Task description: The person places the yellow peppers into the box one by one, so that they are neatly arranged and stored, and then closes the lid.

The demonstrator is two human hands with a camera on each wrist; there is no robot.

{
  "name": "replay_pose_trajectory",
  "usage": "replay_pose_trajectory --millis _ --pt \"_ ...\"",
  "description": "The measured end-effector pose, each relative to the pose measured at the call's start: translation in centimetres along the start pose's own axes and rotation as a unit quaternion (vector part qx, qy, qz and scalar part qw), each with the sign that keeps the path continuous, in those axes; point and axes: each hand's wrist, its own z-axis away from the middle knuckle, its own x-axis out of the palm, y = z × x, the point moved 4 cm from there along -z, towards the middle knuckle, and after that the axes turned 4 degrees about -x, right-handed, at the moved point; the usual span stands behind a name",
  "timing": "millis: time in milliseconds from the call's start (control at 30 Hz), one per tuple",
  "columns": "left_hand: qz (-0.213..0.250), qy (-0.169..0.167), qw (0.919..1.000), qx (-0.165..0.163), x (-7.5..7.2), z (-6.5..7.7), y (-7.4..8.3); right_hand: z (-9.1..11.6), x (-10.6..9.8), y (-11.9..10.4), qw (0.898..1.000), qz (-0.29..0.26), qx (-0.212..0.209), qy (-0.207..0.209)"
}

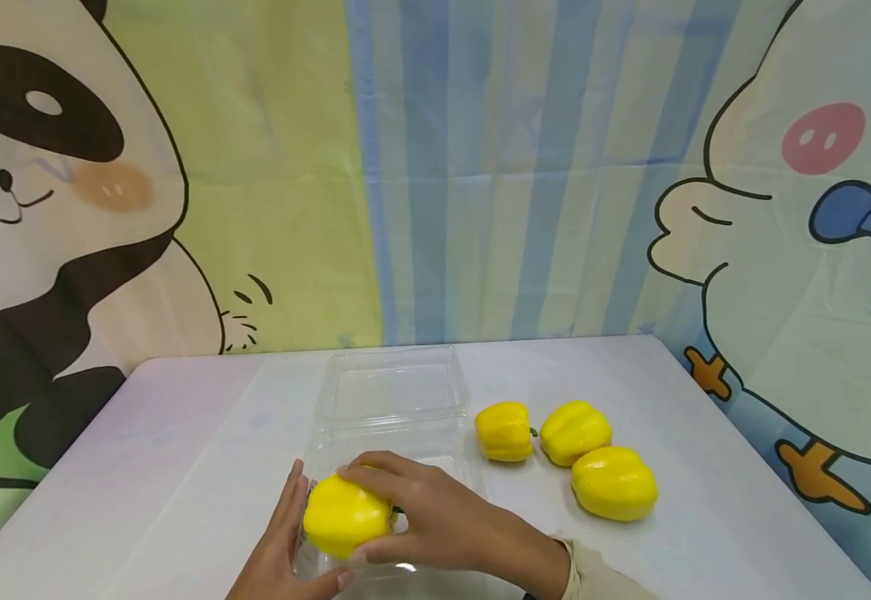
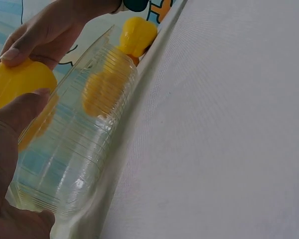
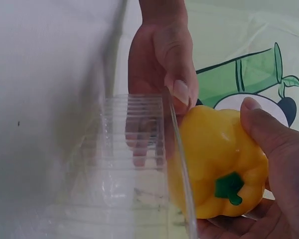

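My right hand [image 1: 435, 517] grips a yellow bell pepper [image 1: 343, 517] from above and the side, over the front left part of a clear plastic clamshell box [image 2: 74, 159]. A green stem [image 3: 230, 186] shows on that pepper in the right wrist view. At the box's left side, my left hand [image 1: 281, 542] holds the wall, with its thumb by the rim and other fingers along the outside. The pepper sits close by the left thumb. The box's lid [image 1: 393, 387] lies folded back, away from me.
To the right of the box stand three more yellow bell peppers: a small one [image 1: 504, 432] with its stem to the right, another [image 1: 575, 432] beside it, and a nearer one [image 1: 614, 483]. The white table [image 1: 180, 467] ends at a cartoon-printed curtain [image 1: 473, 167].
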Motion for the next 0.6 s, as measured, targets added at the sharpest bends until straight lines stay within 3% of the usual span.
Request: replay_pose_trajectory --millis 67,300,600 --pt "0.007 0.001 1.0 0.003 0.0 -0.1 -0.1 -0.2 0.4 -0.1 1.0 0.002 -0.005 -0.003" --pt "0.036 0.02 0.9973 0.06 0.2 0.1 0.0 -0.4 1.4 0.1 1.0 0.025 -0.007 -0.006" --pt "0.028 0.018 0.9981 0.052 0.1 0.2 0.0 -0.5 1.9 0.5 1.0 0.002 -0.003 -0.025"
